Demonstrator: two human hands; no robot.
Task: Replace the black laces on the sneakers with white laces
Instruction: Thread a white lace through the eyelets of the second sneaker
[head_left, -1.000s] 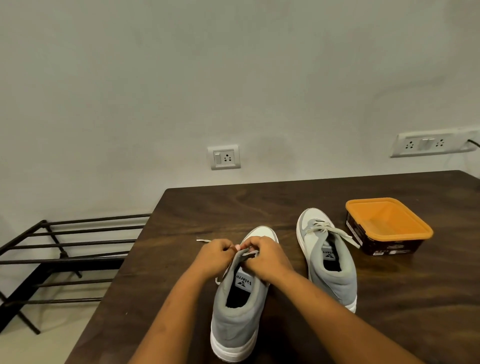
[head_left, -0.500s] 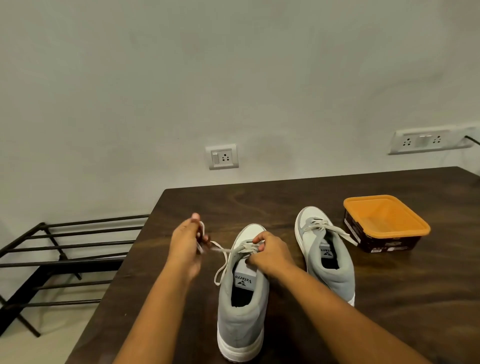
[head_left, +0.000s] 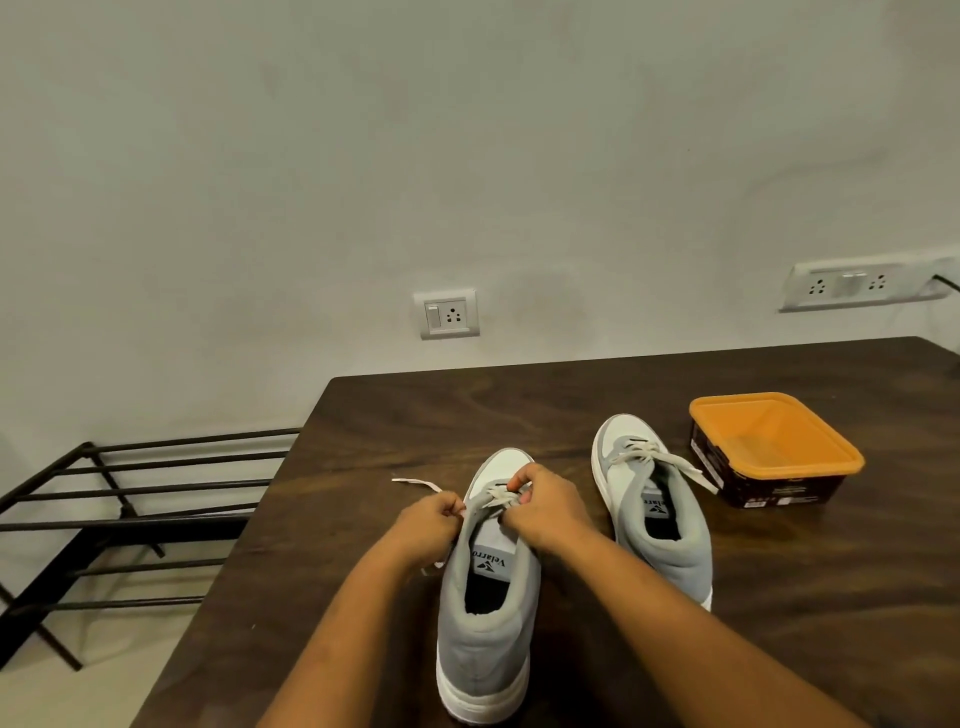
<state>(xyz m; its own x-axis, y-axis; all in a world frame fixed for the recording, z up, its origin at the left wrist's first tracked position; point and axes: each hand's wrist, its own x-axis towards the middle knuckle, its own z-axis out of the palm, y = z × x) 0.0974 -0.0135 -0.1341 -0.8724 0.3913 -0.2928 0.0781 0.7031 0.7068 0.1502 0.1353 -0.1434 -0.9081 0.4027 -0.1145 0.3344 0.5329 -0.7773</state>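
Two grey and white sneakers stand on the dark wooden table (head_left: 571, 395), toes pointing away from me. The near sneaker (head_left: 485, 623) carries a white lace (head_left: 501, 500) across its upper eyelets. My left hand (head_left: 428, 522) pinches the lace at the shoe's left side, and a loose end (head_left: 415, 483) trails left on the table. My right hand (head_left: 545, 512) pinches the lace over the tongue. The far sneaker (head_left: 657, 506) on the right has a white lace (head_left: 660, 461) threaded through it, with one end lying off to its right.
An orange-lidded dark box (head_left: 774, 449) sits at the right of the table. A black metal rack (head_left: 114, 509) stands on the floor to the left of the table edge. Wall sockets (head_left: 449, 313) are on the wall behind.
My left hand, which had pulled the lace out to the left, has come back beside the shoe's eyelets. My right hand stays on the lace over the tongue.
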